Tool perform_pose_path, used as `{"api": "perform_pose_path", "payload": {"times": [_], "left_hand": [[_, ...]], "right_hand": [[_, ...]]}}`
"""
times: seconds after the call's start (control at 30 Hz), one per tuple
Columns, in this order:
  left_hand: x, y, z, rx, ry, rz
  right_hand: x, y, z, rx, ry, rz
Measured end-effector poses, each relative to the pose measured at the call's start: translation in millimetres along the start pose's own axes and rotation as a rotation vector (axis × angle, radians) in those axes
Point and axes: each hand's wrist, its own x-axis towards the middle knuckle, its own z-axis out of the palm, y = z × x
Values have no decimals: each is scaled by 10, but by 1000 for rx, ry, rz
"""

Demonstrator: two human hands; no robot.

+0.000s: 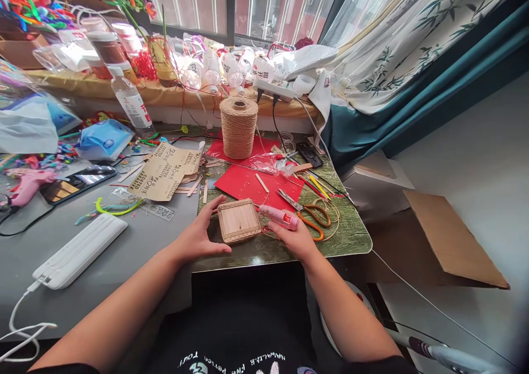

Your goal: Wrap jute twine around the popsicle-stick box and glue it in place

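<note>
A small square wooden tray, made of craft sticks with twine round its rim, rests near the table's front edge. To its left is my left hand, thumb and fingers spread around that side; the fingertips are close to the far left corner, and I cannot tell if they touch. My right hand is wrapped round a pink hot glue gun, whose nozzle points left at the tray's right edge. Orange-handled scissors lie just beyond my right hand, beside loose twine.
A large twine spool stands on red paper behind the tray. Sandpaper sheets cover craft sticks at left. A white power strip, a phone and a second pink glue gun lie further left. Cardboard is at right.
</note>
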Motion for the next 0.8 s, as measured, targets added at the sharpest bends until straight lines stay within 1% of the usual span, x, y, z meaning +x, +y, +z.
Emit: {"api": "perform_pose_path", "payload": {"times": [0.07,0.13,0.23,0.33,0.47,0.8], "left_hand": [[127,63,-90,48,14,70],[315,156,-163,157,13,123],[621,309,-191,353,-113,168],[818,416,-149,459,-231,248],[871,449,-115,553,-310,290],[902,447,-125,781,-302,337]], "right_hand": [[-18,-30,15,74,-10,30],[-25,-36,21,103,-6,59],[-20,-6,9,124,27,83],[-12,35,-8,132,38,80],[-10,65,-15,113,-2,48],[-14,119,-20,120,24,28]]}}
